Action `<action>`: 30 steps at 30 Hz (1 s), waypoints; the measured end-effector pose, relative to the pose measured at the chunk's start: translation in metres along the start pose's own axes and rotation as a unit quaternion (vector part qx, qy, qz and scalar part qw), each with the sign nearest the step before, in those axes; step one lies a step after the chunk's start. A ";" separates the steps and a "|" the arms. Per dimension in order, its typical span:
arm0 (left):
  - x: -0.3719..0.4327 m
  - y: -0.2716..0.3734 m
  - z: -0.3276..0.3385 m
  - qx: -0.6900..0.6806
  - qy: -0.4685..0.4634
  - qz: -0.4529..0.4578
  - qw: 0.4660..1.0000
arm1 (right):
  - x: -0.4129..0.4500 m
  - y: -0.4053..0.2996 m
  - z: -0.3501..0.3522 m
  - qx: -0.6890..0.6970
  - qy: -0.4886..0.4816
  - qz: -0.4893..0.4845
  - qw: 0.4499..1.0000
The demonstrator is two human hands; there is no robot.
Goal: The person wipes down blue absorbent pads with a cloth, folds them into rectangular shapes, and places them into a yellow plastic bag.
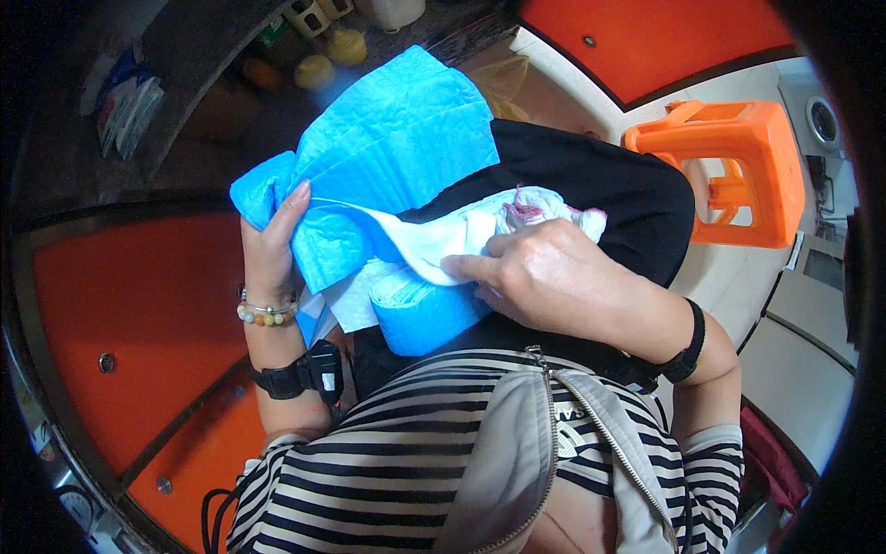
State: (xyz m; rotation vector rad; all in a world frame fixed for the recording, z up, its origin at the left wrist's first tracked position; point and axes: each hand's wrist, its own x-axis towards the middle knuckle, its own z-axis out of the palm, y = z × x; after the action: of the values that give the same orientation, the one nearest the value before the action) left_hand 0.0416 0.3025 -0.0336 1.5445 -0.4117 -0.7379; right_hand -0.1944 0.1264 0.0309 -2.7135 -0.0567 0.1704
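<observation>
My left hand (280,225) grips the folded edge of a blue disposable sheet (401,131), thumb on top, its fingers hidden under it. The sheet spreads upward over my lap. A white fabric piece (436,242) runs from beside my left thumb toward my right hand (533,266), whose index fingertip touches its lower edge; whether that hand pinches it I cannot tell. Just below, a rolled blue sheet (429,308) rests on my lap against my right hand. A crumpled white cloth with reddish-pink edging (540,204) lies on my thigh beyond my right knuckles.
An orange plastic stool (754,173) stands on the tiled floor at the right. Red cabinet doors (138,277) are at the left and another red panel (657,34) at the top. Yellowish containers (346,47) and packets (128,114) sit in the dark area beyond.
</observation>
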 end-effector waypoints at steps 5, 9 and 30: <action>-0.001 -0.002 0.001 0.014 -0.001 0.016 1.000 | -0.013 0.007 -0.012 0.055 -0.098 0.041 0.993; -0.012 0.003 0.002 0.023 0.001 0.026 0.999 | -0.029 0.035 -0.056 0.173 -0.049 0.132 0.975; -0.010 -0.007 -0.006 0.029 -0.036 0.032 0.998 | 0.093 0.013 0.055 -0.074 0.341 -0.016 0.937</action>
State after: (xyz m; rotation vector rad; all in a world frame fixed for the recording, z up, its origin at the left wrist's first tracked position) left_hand 0.0372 0.3141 -0.0386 1.5548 -0.5374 -0.7394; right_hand -0.1092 0.1429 -0.0349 -2.7578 0.0932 -0.8119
